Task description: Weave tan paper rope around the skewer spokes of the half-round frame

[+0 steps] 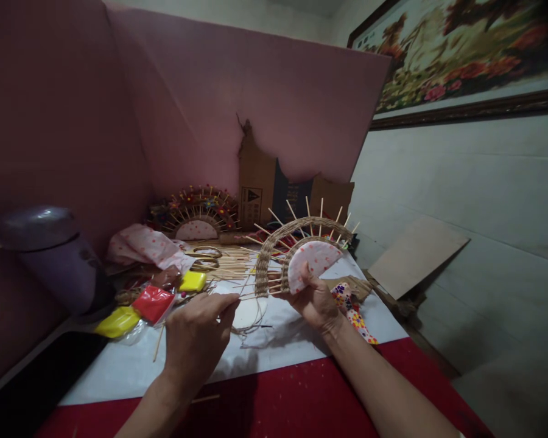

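My right hand (pixel 317 301) grips a half-round woven piece (pixel 301 246) upright above the table, thumb pressed on its pink dotted centre. Thin wooden sticks stick out of the brown woven arc all round. My left hand (pixel 196 334) is closed in a pinch on a thin brown weaving strand (pixel 249 313) at the arc's lower left end; the strand's loose loops trail onto the white sheet (pixel 278 347).
A finished fan-like piece with coloured beads (pixel 196 216) leans at the back. Loose sticks (pixel 228 261), pink dotted cloth (pixel 141 243), red and yellow packets (pixel 153 302), a purple lamp (pixel 50 249) and cardboard (pixel 260 185) crowd the table. A red cloth (pixel 278 401) covers the near edge.
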### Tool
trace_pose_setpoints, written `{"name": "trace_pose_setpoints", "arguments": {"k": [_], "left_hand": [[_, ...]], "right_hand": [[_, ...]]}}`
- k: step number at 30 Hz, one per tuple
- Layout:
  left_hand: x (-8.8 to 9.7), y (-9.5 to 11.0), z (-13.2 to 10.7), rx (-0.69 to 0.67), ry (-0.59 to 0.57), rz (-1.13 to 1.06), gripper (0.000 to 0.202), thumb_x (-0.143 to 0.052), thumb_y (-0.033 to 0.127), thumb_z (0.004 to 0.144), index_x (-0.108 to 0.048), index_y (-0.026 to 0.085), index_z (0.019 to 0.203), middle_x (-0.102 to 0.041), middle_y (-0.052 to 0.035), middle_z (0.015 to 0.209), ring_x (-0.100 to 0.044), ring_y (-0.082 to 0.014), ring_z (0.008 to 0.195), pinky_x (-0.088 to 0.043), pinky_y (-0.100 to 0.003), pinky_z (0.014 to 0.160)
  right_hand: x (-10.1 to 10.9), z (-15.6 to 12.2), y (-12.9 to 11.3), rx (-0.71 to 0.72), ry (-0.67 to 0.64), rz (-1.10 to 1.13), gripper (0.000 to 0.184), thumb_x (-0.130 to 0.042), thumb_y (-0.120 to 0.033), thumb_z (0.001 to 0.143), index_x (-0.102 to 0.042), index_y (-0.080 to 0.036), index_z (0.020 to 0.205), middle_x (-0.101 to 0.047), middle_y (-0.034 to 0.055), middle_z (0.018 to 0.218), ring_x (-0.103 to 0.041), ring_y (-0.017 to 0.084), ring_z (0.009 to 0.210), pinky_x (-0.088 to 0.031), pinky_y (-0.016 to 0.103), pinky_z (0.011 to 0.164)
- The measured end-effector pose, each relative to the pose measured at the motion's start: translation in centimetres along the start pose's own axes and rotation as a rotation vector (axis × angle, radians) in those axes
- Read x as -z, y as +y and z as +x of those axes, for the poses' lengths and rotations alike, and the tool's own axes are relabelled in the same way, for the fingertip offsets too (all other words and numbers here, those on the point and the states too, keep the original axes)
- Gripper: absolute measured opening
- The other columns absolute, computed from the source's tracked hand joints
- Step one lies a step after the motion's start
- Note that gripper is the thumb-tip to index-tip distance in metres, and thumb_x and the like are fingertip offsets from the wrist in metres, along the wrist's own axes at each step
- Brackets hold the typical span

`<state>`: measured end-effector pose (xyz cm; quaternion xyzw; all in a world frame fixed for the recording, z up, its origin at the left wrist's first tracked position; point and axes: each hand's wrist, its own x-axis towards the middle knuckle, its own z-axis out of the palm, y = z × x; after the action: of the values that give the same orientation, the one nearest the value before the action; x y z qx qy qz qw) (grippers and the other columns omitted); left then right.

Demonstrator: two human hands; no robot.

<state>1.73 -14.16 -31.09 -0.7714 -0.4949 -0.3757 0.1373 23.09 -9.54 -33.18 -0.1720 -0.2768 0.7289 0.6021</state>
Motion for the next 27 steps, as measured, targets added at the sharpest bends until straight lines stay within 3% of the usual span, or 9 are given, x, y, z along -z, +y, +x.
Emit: {"name": "trace_pose_setpoints", "arguments": {"k": [8,18,24,27], "left_hand": [[0.6,-0.4,0.2,0.104,-0.123,-0.206,0.025,-0.048,0.021,0.083,-0.069,0.023,0.096,-0.071,-0.0051,0.087,-0.063,-0.0184,0.075,-0.043,-0.029,0.066],[0.1,0.3,0.4,0.228,-0.218,-0.584,0.026,-0.049,0.023,0.080,-0.073,0.024,0.089,-0.062,-0.0016,0.062,-0.054,-0.0145,0.061,-0.040,-0.026,0.059],[-0.8,0.5,0.5,0.592,-0.274,-1.074,0.019,-0.061,0.022,0.064,-0.075,0.018,0.076,-0.053,0.0009,0.051,-0.042,-0.0107,0.051,-0.035,-0.023,0.049],[-1.0,0.7,0.8,0.692,-0.346,-1.210,0.018,-0.060,0.019,0.057,-0.074,0.016,0.068,-0.046,0.0028,0.046,-0.034,-0.0085,0.047,-0.029,-0.022,0.045]], "right_hand": [[-0.1,-0.1,-0.9,0.000,0.005,-0.025,0.021,-0.058,-0.034,0.080,-0.063,-0.016,0.086,-0.071,0.0062,0.085,-0.066,0.022,0.078,-0.053,0.046,0.076],[-0.4,-0.5,-0.8,-0.095,-0.046,0.039,0.027,-0.052,-0.036,0.083,-0.062,-0.014,0.094,-0.071,0.0083,0.081,-0.065,0.024,0.085,-0.052,0.049,0.078],[-0.5,-0.6,-0.7,-0.097,-0.059,0.050,0.026,-0.051,-0.036,0.083,-0.062,-0.013,0.090,-0.071,0.0092,0.084,-0.065,0.025,0.085,-0.051,0.049,0.079],[-0.6,-0.6,-0.4,-0.114,-0.087,0.056,0.027,-0.051,-0.035,0.084,-0.062,-0.012,0.091,-0.070,0.0104,0.087,-0.065,0.024,0.086,-0.050,0.048,0.080]]}}
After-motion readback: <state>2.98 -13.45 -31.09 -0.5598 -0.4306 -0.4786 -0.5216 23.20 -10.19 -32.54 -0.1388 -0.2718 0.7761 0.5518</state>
